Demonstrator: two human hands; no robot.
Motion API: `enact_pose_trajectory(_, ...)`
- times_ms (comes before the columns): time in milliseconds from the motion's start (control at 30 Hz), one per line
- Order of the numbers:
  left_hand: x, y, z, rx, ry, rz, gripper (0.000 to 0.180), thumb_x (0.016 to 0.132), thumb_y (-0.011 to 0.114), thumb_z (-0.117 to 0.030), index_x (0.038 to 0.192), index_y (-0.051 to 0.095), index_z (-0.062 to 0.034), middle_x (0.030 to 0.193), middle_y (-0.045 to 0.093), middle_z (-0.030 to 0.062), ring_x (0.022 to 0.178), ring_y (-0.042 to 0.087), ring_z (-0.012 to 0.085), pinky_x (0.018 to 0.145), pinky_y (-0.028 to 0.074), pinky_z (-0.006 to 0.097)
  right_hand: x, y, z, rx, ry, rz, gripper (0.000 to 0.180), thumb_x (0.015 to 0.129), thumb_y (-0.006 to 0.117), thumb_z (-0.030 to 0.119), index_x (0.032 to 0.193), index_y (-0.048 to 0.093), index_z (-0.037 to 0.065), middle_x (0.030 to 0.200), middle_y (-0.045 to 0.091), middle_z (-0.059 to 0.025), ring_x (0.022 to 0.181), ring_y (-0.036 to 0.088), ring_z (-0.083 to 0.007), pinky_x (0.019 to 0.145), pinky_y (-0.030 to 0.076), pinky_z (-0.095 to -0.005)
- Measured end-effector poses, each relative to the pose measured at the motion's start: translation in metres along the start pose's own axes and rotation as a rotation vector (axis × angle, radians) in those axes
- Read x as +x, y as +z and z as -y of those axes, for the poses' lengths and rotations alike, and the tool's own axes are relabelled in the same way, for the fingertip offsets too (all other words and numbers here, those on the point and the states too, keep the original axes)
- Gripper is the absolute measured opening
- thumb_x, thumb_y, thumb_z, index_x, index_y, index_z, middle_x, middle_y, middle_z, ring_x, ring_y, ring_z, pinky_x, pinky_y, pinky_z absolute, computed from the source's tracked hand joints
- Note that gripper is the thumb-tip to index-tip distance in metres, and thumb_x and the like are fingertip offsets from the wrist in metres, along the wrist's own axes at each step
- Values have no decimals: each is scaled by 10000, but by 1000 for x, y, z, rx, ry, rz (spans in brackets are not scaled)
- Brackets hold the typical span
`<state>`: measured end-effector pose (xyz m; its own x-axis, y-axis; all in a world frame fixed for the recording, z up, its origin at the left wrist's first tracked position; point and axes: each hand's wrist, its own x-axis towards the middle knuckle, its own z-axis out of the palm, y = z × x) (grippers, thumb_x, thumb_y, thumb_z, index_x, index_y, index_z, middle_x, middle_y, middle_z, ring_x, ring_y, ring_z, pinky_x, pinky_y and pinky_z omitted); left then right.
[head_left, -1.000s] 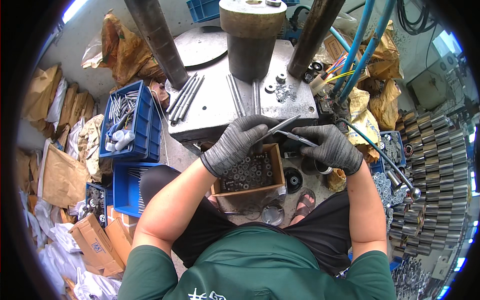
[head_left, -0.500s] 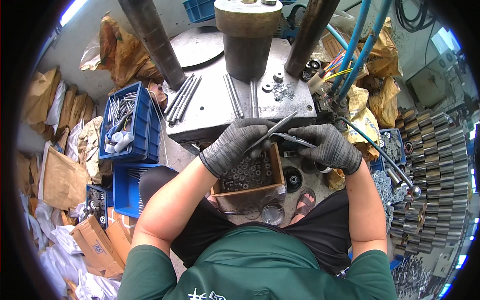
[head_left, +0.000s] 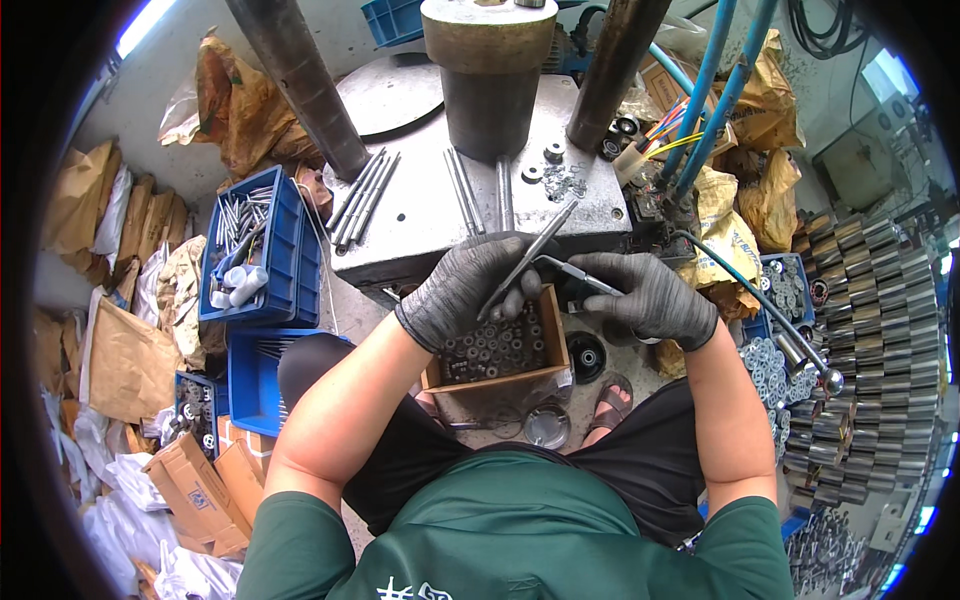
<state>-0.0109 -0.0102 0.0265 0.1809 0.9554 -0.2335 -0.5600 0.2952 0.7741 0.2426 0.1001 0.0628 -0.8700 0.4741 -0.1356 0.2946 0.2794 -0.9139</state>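
In my gloved left hand (head_left: 462, 288) is a metal rod (head_left: 541, 241), gripped slantwise with its upper end pointing up and right. My gloved right hand (head_left: 660, 298) pinches a slim silver tool (head_left: 585, 275) with a thin bent tip. That tip reaches the rod near my left fingers; whether it touches cannot be made out. Below both hands, a wooden box (head_left: 497, 382) holds many small dark metal rings. Beyond them, more metal rods (head_left: 366, 200) lie on the press table (head_left: 425, 215), along with a few small round parts (head_left: 554, 152).
A thick press ram (head_left: 488, 105) stands between two steel columns (head_left: 300, 85). Blue crates (head_left: 310, 265) with rods are on the left. A ball-ended lever (head_left: 831, 381) sticks out at the right, beside stacked metal cylinders (head_left: 865, 350). Blue hoses (head_left: 735, 95) hang at the back right.
Both hands have shifted slightly left. The rod is tilted more upright, and the tool's bent tip now shows more plainly beside it.
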Motion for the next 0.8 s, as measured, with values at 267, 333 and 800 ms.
enact_pose_trajectory(267,-8,-2,-12,314,42,-106,379,1003,641,-280,1253,656,5,783,675,48,533,585,92,489,480,203,-3,0,7,417,164,104,603,893,783,177,1429,562,11,1126,690,-42,1020,619,-115,923,533,-299)
enact_pose_trajectory(333,-6,-10,-16,549,128,-302,340,984,664,-213,1248,677,1,798,672,23,580,572,65,539,484,202,-3,-3,11,349,44,-33,616,889,776,159,1446,551,22,1053,680,-18,964,619,-110,889,537,-290)
enact_pose_trajectory(800,-1,-111,-56,1894,420,-1015,222,838,723,-82,1053,779,-91,1074,649,148,980,662,341,913,545,435,38,-29,-46,-14,33,-517,368,814,585,-34,1174,595,42,1047,678,-45,967,617,-137,875,526,-307)
